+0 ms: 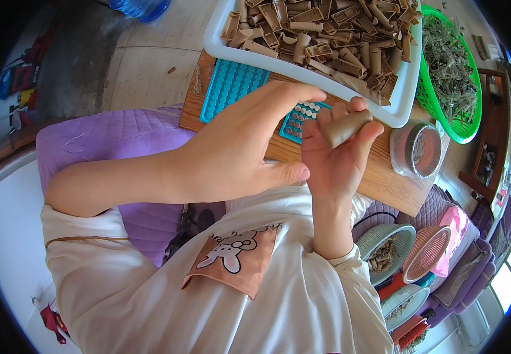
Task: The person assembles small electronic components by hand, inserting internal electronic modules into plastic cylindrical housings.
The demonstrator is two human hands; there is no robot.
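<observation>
A curved brown plastic casing (347, 130) lies across the fingers of my right hand (333, 168), gripped between thumb and fingers with the palm turned up. To its left, my left hand (241, 138) reaches over the table with thumb and fingers apart and nothing visible in it. A small blue tray (290, 133) of round silvery pieces sits beneath and between the hands, partly covered by them. Behind my left hand is a larger teal tray (226, 88) with rows of round cells. A white bin (215, 42) at the far side is heaped with similar brown casings (326, 35).
A green basket (474, 121) of tangled greyish material stands at the far right. On the wooden table (385, 183) rests a roll of tape (416, 150). Several baskets, including a grey-green one (408, 236) and a pink one (441, 242), stand at the right by purple quilted seating (114, 138).
</observation>
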